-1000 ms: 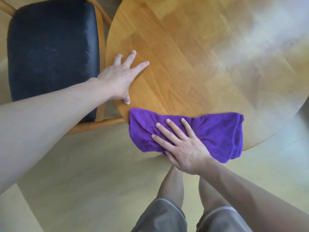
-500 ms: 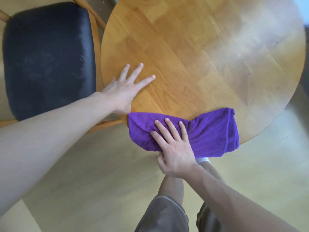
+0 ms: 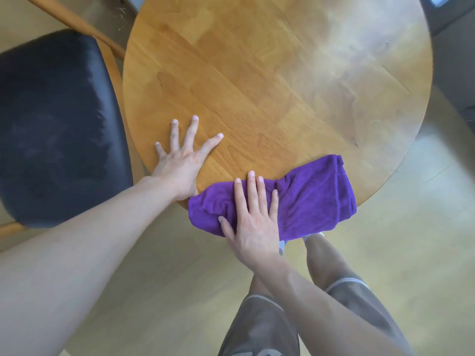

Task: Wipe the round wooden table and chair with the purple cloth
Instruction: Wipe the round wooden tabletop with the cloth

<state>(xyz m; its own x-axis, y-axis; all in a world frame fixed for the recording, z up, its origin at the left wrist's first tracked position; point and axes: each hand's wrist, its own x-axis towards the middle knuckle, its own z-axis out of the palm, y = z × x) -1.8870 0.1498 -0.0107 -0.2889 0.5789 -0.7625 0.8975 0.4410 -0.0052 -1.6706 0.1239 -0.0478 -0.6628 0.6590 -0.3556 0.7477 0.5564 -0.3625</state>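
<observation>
Your right hand (image 3: 253,222) has turned over the last second: its fingers, which slanted up and to the left across the purple cloth (image 3: 308,199), now point nearly straight away from you. The grip there is flat, fingers straight and pressing down on the cloth, nothing curled round it. The cloth has stayed at the near rim of the round wooden surface (image 3: 277,80), part on the wood and part hanging off the edge under your palm; most of it now bunches out to the right of that hand, less to the left.

Your left hand (image 3: 181,160) is spread wide and flat on the bare wood just left of the cloth, heel at the rim, its thumb side close beside the cloth's left end. It has kept bracing there.

My reading: you are only working the near edge so far. The broad top beyond your fingertips likely awaits wiping, and so does the chair (image 3: 51,124) left of your bracing hand.
</observation>
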